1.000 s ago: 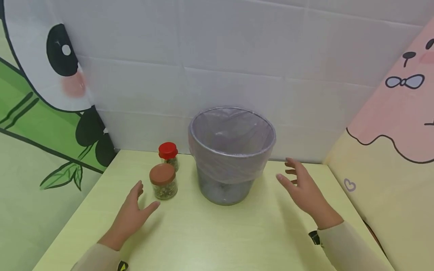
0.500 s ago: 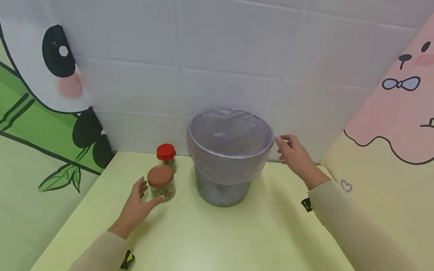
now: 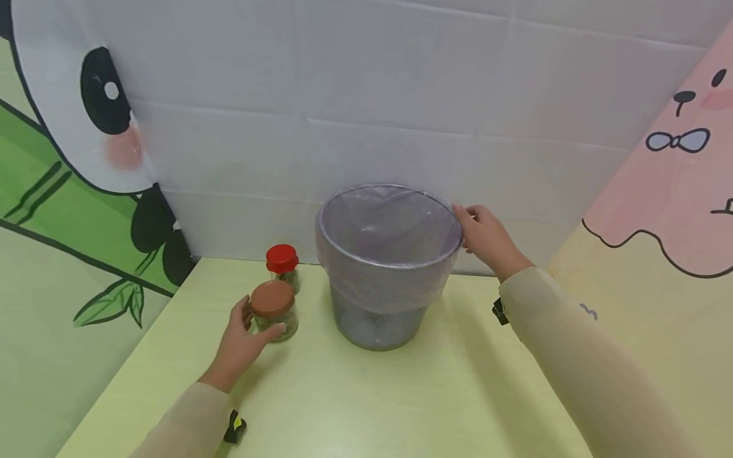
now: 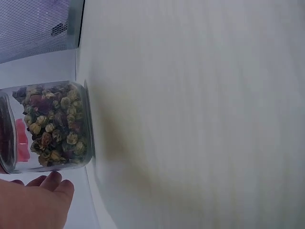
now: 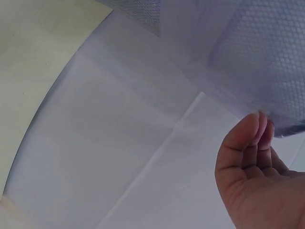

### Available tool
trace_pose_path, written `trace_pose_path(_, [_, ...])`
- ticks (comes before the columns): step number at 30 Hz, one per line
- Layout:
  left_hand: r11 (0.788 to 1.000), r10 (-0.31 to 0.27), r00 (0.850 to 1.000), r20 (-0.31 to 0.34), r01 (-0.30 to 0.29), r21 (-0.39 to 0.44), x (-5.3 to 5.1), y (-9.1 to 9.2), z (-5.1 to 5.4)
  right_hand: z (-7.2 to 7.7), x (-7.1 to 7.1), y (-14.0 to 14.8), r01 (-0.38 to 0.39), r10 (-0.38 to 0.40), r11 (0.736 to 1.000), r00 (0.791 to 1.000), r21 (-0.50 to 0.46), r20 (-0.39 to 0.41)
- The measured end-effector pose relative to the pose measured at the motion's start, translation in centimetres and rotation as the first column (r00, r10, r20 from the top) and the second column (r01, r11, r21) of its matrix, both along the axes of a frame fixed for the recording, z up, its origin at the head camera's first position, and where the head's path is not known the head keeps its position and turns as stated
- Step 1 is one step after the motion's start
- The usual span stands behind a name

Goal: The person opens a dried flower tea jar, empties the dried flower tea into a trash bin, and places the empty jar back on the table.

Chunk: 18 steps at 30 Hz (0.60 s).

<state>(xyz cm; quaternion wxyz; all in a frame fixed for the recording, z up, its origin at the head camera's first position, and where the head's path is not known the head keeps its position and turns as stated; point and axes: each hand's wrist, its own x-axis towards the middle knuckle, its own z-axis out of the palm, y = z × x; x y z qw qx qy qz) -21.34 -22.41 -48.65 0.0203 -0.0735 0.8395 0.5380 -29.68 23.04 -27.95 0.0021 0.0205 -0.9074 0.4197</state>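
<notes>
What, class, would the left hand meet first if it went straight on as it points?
Probably the brown-lidded jar, just ahead of the left hand; whether they touch is unclear.

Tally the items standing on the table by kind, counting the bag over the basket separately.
Lidded jars: 2 (brown-lidded jar of dried flower buds, red-lidded jar)
Mesh wastebasket: 1
Plastic bin liner: 1
Total: 4

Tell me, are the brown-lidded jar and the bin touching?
Apart: the head view shows yellowish table between the brown-lidded jar and the bin.
</notes>
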Motion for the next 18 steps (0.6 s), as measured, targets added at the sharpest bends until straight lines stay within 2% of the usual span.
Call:
trace_pose_path(8, [0.999,-0.006,0.998,-0.062,0.008,0.039,-0.8,0.2,-0.4,0.3,-0.5,-0.8,0.026,-0.027,0.999,0.999,0.03,0.04])
trace_pose_path(14, [0.999,-0.006,0.999,-0.047,0.008,0.04,-1.9,0.1,-0.8,0.1,-1.0,-1.0,0.025,-0.028,0.999,0.998,0.04,0.065])
trace_pose_path(18, [0.998,0.0,0.999,-0.038,0.003,0.07,-2.4,0.2,-1.0,-0.1,-1.5,-1.2,0.026,-0.028,0.999,0.997,0.027,0.076])
